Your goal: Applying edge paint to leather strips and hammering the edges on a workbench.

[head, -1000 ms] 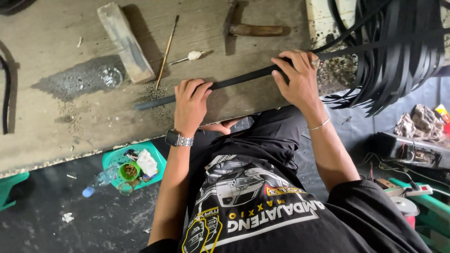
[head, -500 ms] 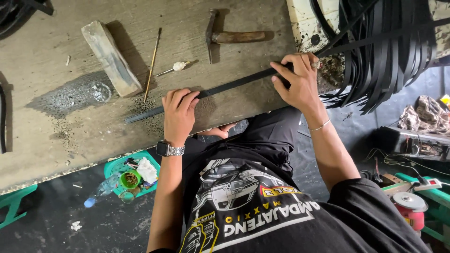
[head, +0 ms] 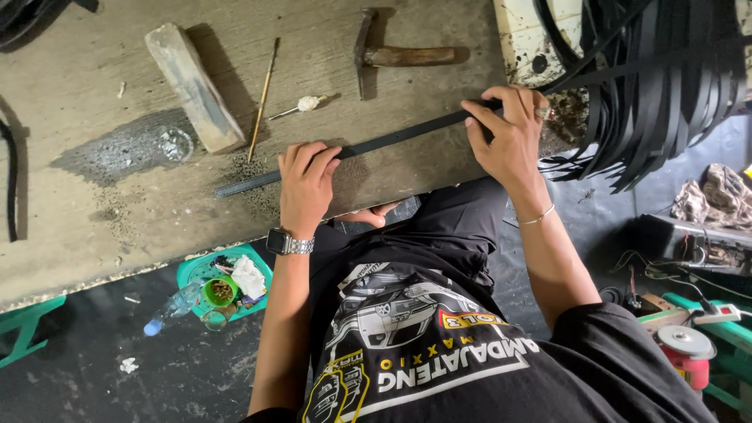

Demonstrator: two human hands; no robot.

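A long black rubber strip (head: 392, 139) lies slanted across the wooden bench (head: 94, 204). My left hand (head: 304, 184), with a wristwatch, presses its fingers down on the strip near the bench's front edge, thumb tucked under that edge. My right hand (head: 511, 135), with a thin bracelet, grips the strip farther right. From there the strip runs on toward a bundle of black strips (head: 666, 86). The strip's free end (head: 223, 189) rests left of my left hand.
On the bench lie a hammer (head: 399, 55), a wooden block (head: 192, 86), a thin stick (head: 262, 98) and a small white-tipped tool (head: 301, 105). On the floor sit a green tray (head: 192, 272) with a plastic bottle (head: 168, 309), a green stool (head: 23, 329), and a disc tool (head: 681, 345).
Both hands stay on the strip in nearly the same places. The view has shifted a little, so the bench items sit slightly differently in frame.
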